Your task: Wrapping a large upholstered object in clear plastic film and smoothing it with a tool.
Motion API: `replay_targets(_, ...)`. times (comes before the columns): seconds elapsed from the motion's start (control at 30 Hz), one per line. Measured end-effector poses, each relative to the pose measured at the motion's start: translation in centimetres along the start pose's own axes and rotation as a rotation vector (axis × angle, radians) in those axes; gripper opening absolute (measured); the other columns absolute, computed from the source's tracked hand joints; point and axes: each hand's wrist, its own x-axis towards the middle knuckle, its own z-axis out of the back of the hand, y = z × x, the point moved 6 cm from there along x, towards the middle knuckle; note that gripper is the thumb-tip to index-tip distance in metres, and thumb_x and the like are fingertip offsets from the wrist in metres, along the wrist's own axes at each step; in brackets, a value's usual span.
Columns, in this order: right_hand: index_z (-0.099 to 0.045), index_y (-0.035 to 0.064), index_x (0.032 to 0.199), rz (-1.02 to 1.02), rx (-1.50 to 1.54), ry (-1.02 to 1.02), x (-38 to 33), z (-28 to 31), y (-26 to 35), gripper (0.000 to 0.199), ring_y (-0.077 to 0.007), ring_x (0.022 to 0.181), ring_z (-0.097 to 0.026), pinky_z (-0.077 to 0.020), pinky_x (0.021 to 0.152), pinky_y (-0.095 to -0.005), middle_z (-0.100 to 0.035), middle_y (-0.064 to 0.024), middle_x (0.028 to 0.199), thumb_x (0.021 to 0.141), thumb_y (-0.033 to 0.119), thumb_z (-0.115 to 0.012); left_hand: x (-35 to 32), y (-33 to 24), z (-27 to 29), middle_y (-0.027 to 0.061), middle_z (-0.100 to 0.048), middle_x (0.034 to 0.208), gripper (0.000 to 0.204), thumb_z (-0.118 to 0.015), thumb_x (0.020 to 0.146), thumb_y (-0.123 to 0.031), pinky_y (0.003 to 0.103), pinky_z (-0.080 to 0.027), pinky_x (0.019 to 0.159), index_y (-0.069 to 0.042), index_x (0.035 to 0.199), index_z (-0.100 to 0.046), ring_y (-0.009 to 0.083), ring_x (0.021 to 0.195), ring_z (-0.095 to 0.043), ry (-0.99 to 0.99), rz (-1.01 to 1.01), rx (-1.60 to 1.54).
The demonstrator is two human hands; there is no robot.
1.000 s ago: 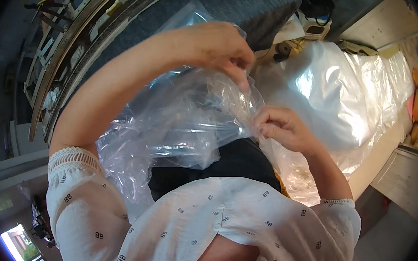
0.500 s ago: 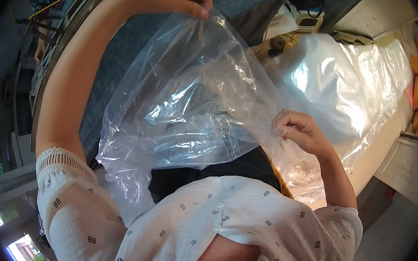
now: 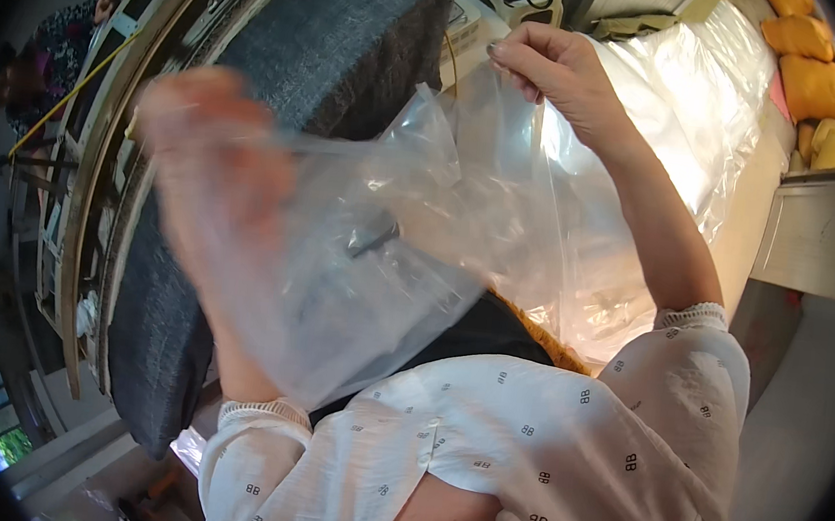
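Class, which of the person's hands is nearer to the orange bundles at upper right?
Right: the right hand is left of the orange bundles, with shiny plastic between. The left hand, blurred, is much farther left.

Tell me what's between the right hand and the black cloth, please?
In the head view, crinkly clear plastic lies between the right hand and the black cloth.

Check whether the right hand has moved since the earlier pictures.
Yes: the right hand has moved forward, and is now clearly closer to the grey cloth-covered block than before.
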Motion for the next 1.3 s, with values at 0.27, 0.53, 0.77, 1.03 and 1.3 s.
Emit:
replay_targets(0.27,-0.059,0.0041,0.071,0.083,-0.068,0.007,-0.1,-4.3,2.1,0.022,-0.0016,0.055,-0.042,-0.0330,0.050,-0.0172,-0.049,0.0047,0.060,0.083,0.023,-0.060,-1.3,7.9,-2.4,-0.0027,-0.050,0.081,0.014,-0.061,0.081,-0.003,0.016,-0.038,0.062,-0.003,0.094,-0.058,0.0032,0.069,-0.046,0.191,0.102,0.348)
replay_targets(0.53,-0.060,0.0002,0.078,0.099,-0.111,0.208,-1.7,-6.7,2.3,0.018,-0.0031,0.061,-0.045,-0.0377,0.056,-0.0199,-0.051,0.0028,0.063,0.082,0.017,-0.058,0.0,8.8,-2.0,-0.0003,-0.056,0.083,0.007,-0.059,0.082,-0.002,0.018,-0.043,0.071,-0.001,0.088,-0.063,0.0064,0.078,-0.054,0.275,0.104,0.310)
replay_targets(0.77,-0.063,0.0020,0.088,-0.206,-0.070,0.470,-6.7,-5.4,-1.2,0.015,-0.0044,0.071,-0.051,-0.0420,0.066,-0.0197,-0.060,0.0000,0.078,0.081,0.014,-0.060,0.2,7.4,2.0,0.0042,-0.059,0.089,0.017,-0.055,0.086,-0.005,0.022,-0.045,0.077,-0.005,0.103,-0.059,0.0115,0.087,-0.056,0.191,0.219,0.143)
replay_targets(1.03,-0.068,0.0165,0.076,-0.482,-1.218,0.966,-23.9,4.8,-19.6,0.015,-0.0221,0.072,-0.061,-0.0458,0.067,-0.0371,-0.065,-0.0037,0.074,0.067,0.027,-0.060,-1.6,-6.0,23.9,0.0127,-0.056,0.110,0.036,-0.054,0.086,-0.020,0.034,-0.049,0.078,-0.004,0.118,-0.050,0.0235,0.095,-0.057,-0.491,-0.095,0.743)
replay_targets(1.3,-0.056,0.0112,0.072,-0.378,-1.398,-0.110,-28.2,14.3,-13.6,0.008,-0.0263,0.078,-0.057,-0.0412,0.063,-0.0387,-0.060,-0.0071,0.073,0.075,0.017,-0.051,-13.5,-21.3,38.7,0.0137,-0.057,0.110,0.031,-0.054,0.085,-0.014,0.034,-0.051,0.076,-0.002,0.113,-0.054,0.0232,0.092,-0.059,-0.680,-0.217,1.042)
